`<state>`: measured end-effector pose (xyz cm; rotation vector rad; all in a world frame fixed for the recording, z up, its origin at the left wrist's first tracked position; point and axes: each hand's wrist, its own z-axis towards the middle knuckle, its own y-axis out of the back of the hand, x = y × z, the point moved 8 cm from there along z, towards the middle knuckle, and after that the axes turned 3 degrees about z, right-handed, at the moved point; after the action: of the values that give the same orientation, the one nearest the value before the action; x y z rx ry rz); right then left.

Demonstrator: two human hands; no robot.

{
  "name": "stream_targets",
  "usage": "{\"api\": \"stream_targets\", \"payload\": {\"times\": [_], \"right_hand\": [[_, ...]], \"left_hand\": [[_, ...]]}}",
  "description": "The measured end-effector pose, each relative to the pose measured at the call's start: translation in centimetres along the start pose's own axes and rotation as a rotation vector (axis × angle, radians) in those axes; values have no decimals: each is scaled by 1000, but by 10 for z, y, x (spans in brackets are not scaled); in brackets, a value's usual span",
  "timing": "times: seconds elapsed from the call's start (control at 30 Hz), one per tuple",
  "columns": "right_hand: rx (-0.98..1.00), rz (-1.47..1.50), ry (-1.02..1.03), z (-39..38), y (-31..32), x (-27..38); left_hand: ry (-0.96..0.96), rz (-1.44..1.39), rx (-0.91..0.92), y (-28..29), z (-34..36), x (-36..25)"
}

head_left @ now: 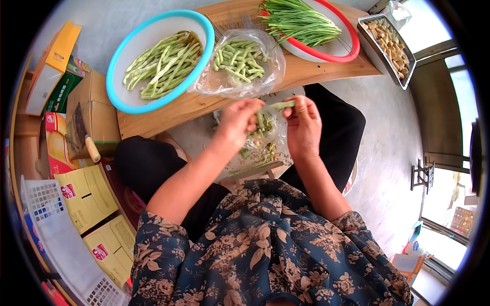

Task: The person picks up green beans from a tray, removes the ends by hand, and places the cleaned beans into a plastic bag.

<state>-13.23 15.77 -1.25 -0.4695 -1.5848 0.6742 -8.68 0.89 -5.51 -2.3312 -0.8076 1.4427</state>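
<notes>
My left hand (237, 122) is closed in a pinch, with a short green bean piece (260, 118) hanging at its fingertips. My right hand (302, 127) grips a pale green bean (279, 105) between thumb and fingers, its free end pointing toward the left hand. Beneath both hands, between my knees, a plastic bag with green scraps (265, 137) sits low, with trimmings around it. On the wooden bench (153, 122) beyond are a blue-rimmed basin of long beans (161, 66) and a clear bag of bean pieces (240, 61).
A red-rimmed basin of green stalks (303, 28) and a metal tray of tan pieces (388, 46) sit at back right. Cardboard boxes (94, 112), yellow cartons (84, 199) and a white plastic basket (61, 239) line the left side. A window and dark frame are at right.
</notes>
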Motion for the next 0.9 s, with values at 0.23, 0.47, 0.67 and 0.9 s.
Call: {"api": "stream_targets", "payload": {"times": [0.23,0.47,0.67,0.9], "right_hand": [[22,117,-206,20,20,2],[106,-81,-480,16,-3,-37],[105,-588,-152,11,-22,-9],[175,-965,123,-13,-30,-1]], "left_hand": [[16,29,158,21,1,-29],[137,182,305,-14,-12,-9],[161,129,246,0,-3,-1],[117,-71,119,4,0,-4]]}}
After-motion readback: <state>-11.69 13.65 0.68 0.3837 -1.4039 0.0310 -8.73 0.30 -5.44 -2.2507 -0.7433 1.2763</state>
